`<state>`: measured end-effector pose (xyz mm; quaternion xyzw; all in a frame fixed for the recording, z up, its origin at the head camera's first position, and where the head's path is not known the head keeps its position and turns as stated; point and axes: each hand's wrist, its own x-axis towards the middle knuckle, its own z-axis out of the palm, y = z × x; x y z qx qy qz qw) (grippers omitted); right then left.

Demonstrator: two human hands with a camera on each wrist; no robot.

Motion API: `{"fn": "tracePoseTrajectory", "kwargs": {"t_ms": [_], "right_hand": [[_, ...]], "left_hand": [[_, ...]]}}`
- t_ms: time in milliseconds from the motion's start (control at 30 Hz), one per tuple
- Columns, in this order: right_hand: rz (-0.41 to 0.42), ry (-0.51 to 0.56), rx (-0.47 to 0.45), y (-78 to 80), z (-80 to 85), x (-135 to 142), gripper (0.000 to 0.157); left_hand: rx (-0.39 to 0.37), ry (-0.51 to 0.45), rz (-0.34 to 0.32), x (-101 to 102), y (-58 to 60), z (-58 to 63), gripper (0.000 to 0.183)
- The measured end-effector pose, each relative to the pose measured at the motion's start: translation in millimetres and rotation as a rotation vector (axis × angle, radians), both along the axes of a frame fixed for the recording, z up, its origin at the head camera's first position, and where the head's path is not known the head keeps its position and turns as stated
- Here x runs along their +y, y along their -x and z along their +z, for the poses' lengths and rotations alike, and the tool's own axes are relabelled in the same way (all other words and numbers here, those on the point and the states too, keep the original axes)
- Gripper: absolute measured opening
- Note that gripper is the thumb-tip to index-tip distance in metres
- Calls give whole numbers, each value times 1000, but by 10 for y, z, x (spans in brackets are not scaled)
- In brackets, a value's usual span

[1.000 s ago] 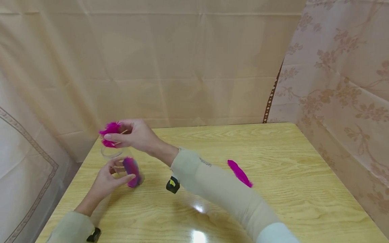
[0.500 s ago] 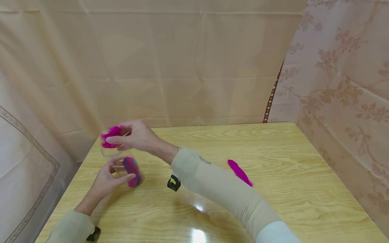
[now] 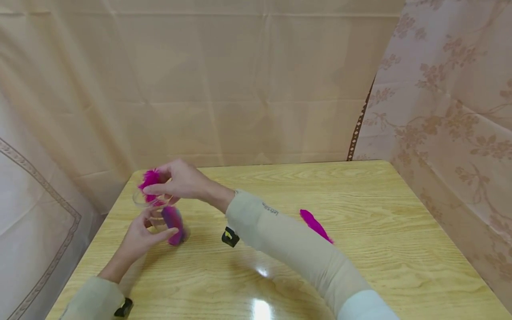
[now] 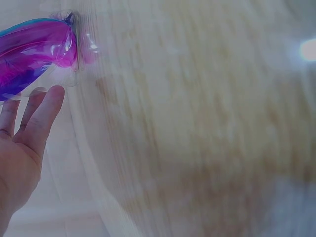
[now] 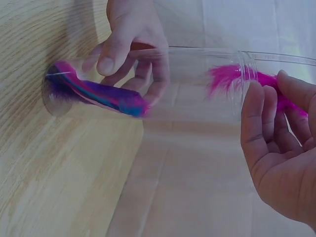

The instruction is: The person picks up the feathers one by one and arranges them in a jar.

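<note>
A clear jar [image 5: 190, 108] stands with its base on the wooden table and several purple, blue and pink feathers [image 5: 98, 94] in its lower part. My left hand [image 3: 138, 233] grips the jar's side, thumb on one side and fingers on the other. At the jar's mouth my right hand [image 3: 182, 180] pinches magenta feathers [image 3: 150, 181]; I cannot tell how many. In the right wrist view the fluffy end of these is inside the neck, while the rest lies between thumb and fingers. Another magenta feather [image 3: 316, 226] lies on the table, beyond my right forearm.
The wooden table [image 3: 384, 266] has its far edge along a beige curtain [image 3: 240, 89]. Patterned cloth [image 3: 452, 111] hangs at the right and a pale cloth [image 3: 32, 222] at the left. A black wrist-camera mount [image 3: 230, 237] hangs under my right sleeve.
My right hand has moved slightly down and to the right, lowering the magenta feathers from above the jar's rim into its mouth. The left hand and jar have stayed in place.
</note>
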<state>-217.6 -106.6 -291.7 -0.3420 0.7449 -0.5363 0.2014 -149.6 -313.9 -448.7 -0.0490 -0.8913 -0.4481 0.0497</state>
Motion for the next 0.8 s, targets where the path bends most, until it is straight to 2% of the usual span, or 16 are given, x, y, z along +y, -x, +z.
{"fn": "tracePoseTrajectory", "kwargs": {"t_ms": [267,500,800], "right_hand": [[11,-50,83,-10,11,-18,14],[10,-38,182,6,-33,-13,14],[-2,-48,240,13,-48,-43,17]], "left_hand": [[-24,-6,8,11,-10,21,68],[-4,-20,-9,13,-18,14,63],[-18,-19,-1,18,-29,33,65]]}}
